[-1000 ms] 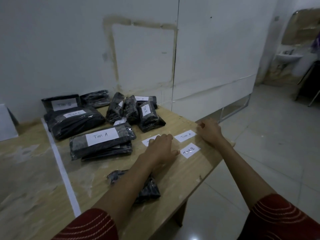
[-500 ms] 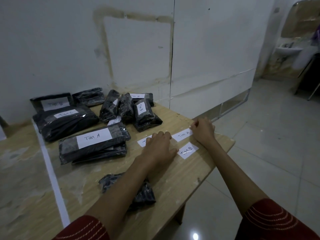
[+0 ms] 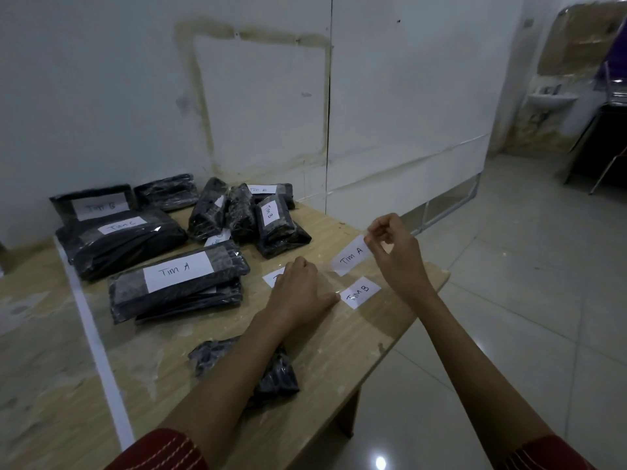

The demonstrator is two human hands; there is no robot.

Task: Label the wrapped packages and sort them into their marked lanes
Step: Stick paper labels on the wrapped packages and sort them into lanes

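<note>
Packages (image 3: pixel 176 279) lie on wooden table (image 3: pixel 339 351); right hand (image 3: pixel 397 256) pinches label (image 3: pixel 351 257), left hand (image 3: pixel 298 293) rests curled.

I'm looking into a bare makeshift packing room.
Black packages (image 3: pixel 176 276) are crowding the wooden table (image 3: pixel 339 351); a washbasin (image 3: pixel 551 100) is sitting far right.
</note>
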